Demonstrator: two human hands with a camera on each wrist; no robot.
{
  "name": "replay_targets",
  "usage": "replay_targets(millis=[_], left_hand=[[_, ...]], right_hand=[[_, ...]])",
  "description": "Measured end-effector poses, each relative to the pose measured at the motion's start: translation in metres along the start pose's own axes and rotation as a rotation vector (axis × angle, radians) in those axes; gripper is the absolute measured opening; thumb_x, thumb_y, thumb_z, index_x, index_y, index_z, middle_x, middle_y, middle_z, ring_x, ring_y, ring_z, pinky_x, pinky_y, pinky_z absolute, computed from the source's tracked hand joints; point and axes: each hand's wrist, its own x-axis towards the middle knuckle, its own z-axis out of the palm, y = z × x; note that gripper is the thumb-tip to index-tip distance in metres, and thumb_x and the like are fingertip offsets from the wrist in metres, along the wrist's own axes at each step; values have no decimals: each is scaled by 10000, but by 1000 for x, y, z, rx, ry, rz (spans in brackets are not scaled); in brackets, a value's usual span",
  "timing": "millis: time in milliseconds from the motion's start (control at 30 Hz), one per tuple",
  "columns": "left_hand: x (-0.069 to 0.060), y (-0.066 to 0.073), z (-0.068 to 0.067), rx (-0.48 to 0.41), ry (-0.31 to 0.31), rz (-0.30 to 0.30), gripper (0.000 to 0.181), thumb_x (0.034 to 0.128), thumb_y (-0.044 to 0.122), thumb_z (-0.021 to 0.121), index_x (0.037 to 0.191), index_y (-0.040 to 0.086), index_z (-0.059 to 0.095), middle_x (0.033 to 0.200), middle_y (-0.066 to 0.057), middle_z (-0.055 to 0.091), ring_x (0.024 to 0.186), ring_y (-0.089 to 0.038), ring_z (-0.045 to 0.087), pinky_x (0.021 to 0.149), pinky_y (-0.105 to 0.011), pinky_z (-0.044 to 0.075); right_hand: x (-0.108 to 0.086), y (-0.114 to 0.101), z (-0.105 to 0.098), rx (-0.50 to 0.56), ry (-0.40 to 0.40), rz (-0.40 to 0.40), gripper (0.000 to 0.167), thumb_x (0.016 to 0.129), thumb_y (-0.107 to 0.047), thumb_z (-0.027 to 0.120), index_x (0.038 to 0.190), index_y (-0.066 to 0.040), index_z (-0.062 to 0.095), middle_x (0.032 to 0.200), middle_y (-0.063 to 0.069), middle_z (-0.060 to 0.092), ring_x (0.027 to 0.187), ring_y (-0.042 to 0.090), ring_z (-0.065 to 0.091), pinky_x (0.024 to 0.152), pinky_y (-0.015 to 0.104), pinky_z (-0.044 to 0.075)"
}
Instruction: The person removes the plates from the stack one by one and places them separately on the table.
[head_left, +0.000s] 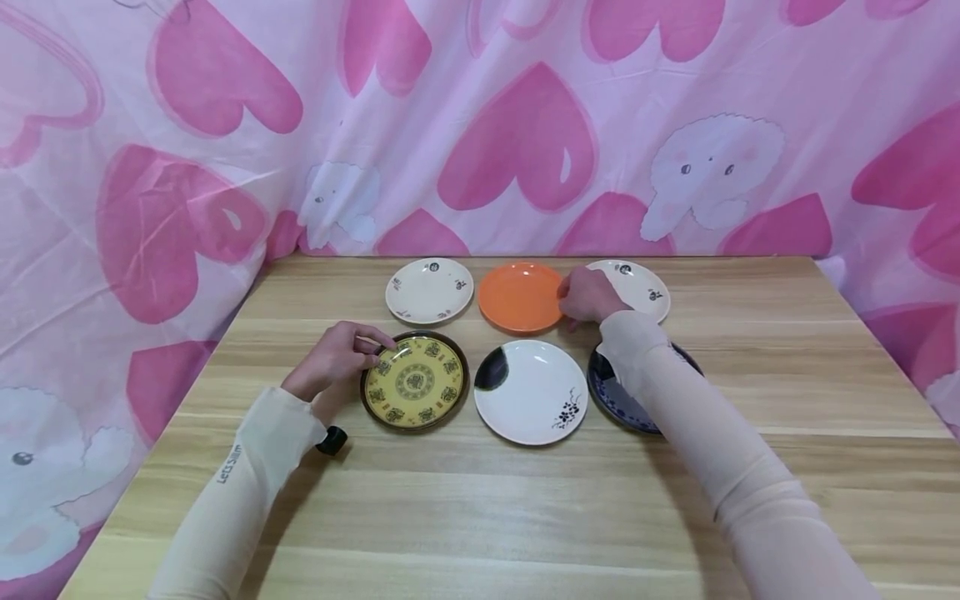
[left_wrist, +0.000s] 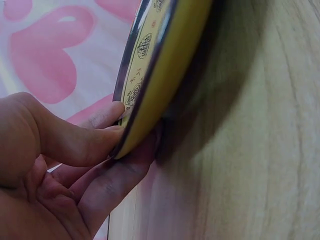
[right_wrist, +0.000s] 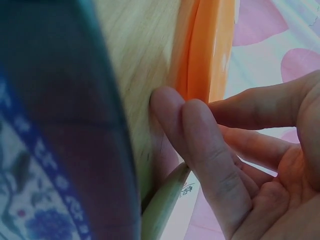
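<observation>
My left hand pinches the left rim of a yellow patterned plate with a dark brown edge. In the left wrist view, the thumb lies on the plate's upper face and other fingers reach beneath the rim. At the back row's middle, an orange plate has its right edge between the thumb and fingers of my right hand. That hand partly covers a white plate with small dark motifs. Under the right forearm sits a dark blue plate, partly hidden; its floral pattern shows close up in the right wrist view.
Between the yellow and blue plates lies a white plate with a black patch and a dark sprig. Another white plate with small motifs is at the back left. The wooden table meets a pink heart-print curtain behind.
</observation>
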Motion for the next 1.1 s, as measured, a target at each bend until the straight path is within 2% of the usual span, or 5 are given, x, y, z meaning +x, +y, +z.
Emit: replay_targets(millis=[167,400,667,900,1100], left_hand=[[-1,0,1,11,0,3,338,864,-95,640,1159,44,729,1180,-212,718,1053,-244,657,760,-198,525],[0,0,-2,66,-3,51,341,873,-36,671,1193,69,725,1196,-224,719,1133,-345,682,919,-371,583],[-4,6,-6,137,22,124,348,854,-35,698,1186,63,732,1189,-188,730,1100,-356,709,918,-421,590],[-5,5,-4,116,35,113,322,834,-82,698,1131,30,748,1187,-195,726,1042,-357,731,859,-390,614],[-3,7,-2,113,57,106,321,825,-80,713,1122,36,752,1181,-196,726,1016,-345,741,851,-385,616]], right_hand=[[0,0,0,10,-5,-6,419,951,-63,558,1362,20,568,1376,230,577,729,187,734,748,286,604],[0,0,1,-2,-2,2,423,958,-80,561,1370,14,562,1376,225,575,706,179,726,727,265,594],[1,0,1,-9,-3,-15,428,956,-77,550,1371,29,560,1379,242,572,690,169,730,692,242,585],[-1,0,3,5,-4,-10,423,961,-89,558,1371,19,562,1351,231,590,714,184,721,734,261,594],[-1,2,4,15,6,-3,369,958,-123,579,1311,-20,618,1202,182,664,736,184,711,770,283,602]])
